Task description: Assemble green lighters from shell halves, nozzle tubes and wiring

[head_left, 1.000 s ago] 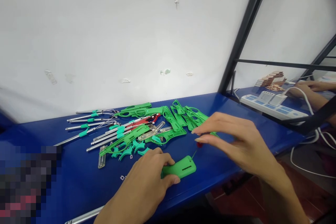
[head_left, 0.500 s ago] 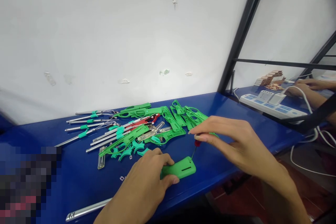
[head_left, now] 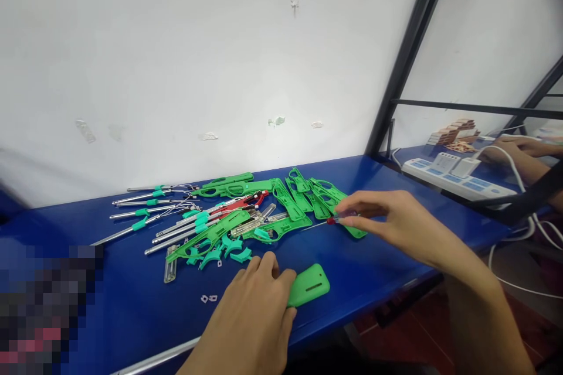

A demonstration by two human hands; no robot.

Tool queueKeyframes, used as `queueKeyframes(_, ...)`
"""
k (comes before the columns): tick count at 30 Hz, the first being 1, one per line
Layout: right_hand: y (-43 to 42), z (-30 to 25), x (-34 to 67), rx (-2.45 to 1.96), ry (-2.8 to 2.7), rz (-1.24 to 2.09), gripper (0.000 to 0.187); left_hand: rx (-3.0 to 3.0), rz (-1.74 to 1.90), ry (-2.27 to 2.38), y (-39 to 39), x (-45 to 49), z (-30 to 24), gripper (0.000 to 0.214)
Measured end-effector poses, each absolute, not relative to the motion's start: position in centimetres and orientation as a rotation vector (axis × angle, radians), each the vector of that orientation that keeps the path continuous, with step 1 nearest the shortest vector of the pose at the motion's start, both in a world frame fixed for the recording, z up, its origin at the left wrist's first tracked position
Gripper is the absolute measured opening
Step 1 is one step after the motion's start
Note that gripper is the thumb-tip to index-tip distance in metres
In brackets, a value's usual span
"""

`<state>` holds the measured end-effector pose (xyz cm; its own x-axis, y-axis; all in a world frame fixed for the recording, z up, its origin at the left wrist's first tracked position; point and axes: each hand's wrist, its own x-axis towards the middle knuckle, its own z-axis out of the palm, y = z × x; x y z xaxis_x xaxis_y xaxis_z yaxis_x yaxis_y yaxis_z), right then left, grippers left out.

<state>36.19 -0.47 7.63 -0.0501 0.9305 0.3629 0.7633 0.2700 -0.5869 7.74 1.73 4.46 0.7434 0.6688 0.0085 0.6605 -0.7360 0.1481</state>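
Observation:
My left hand (head_left: 255,310) is closed around a green plastic lighter body (head_left: 310,286) with a dark slot near its end. A silver metal tube (head_left: 160,356) sticks out to the lower left from under that hand; their join is hidden. My right hand (head_left: 378,217) pinches a small screwdriver (head_left: 338,218) by its clear handle with a red collar. Its thin shaft points left, above the table and apart from the green body. Nearby are green casing halves (head_left: 285,199), teal trigger pieces (head_left: 212,258) and clear fuel tanks (head_left: 170,263).
Metal tubes with teal pieces and wires (head_left: 141,212) lie at the left of the blue table (head_left: 373,263). Tiny metal bits (head_left: 209,299) rest near my left hand. Beyond a black frame (head_left: 407,53) are a power strip (head_left: 457,179) and another person's hands (head_left: 514,146).
The screwdriver has come out of the hole in the green body; my right hand lifted it away and tilted its shaft nearly level. My left hand has shifted slightly right.

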Motion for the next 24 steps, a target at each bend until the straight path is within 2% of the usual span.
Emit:
queueKeyframes(3,0.2,6.3,36.6,-1.580,-1.976,0.396,0.016,2.972,0.236,0.964,1.6,7.8,4.1,0.034)
queueKeyframes(8,1.2,5.0,35.5,-1.620,-2.073,0.412,0.016,3.096,0.497,0.855,1.8,7.6,4.3,0.052)
queueKeyframes(11,1.0,5.7,34.4,-1.623,-2.051,0.342,0.006,3.126,0.634,0.822,2.2,6.9,4.5,0.057)
queueKeyframes(13,0.3,6.7,33.6,-1.579,-2.002,0.360,0.020,3.123,0.736,0.811,2.5,6.4,4.7,0.062)
queueKeyframes(16,-1.0,7.9,32.5,-1.392,-1.981,0.583,0.031,3.050,0.856,0.772,2.8,6.0,5.0,0.069)
queueKeyframes(19,-1.8,8.3,31.7,-1.261,-2.075,0.722,0.057,2.989,0.938,0.746,2.9,5.7,5.5,0.075)
queueKeyframes(24,-1.6,8.0,32.0,-1.208,-1.994,0.809,0.037,3.044,0.944,0.829,3.9,4.8,5.7,0.067)
